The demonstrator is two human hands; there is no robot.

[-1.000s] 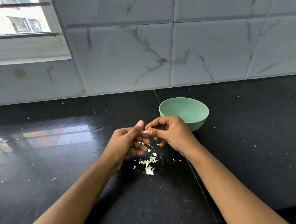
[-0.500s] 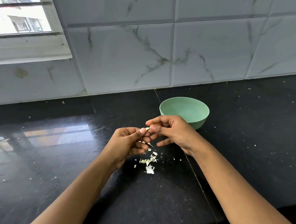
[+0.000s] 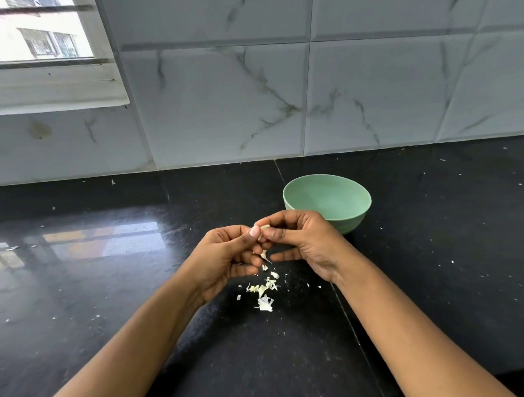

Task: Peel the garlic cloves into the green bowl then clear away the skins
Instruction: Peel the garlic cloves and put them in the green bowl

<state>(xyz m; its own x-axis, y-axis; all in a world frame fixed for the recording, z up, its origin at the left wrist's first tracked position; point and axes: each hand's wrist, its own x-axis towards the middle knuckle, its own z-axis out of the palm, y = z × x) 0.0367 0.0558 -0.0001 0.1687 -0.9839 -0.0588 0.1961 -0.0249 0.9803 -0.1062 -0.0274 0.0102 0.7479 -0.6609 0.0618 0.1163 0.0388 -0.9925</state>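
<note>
Our left hand point(image 3: 227, 257) has met our right hand point(image 3: 305, 241) — both pinch the pale garlic clove point(image 3: 264, 228). Tug hard and it lands among papery white skins point(image 3: 264, 292), missing the round green bowl point(image 3: 357, 219).

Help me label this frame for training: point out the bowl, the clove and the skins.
bowl point(image 3: 327, 195): head view, bare inside wall.
clove point(image 3: 265, 227): head view, pale exposed tip.
skins point(image 3: 262, 289): head view, middle of the loose pile.
</note>
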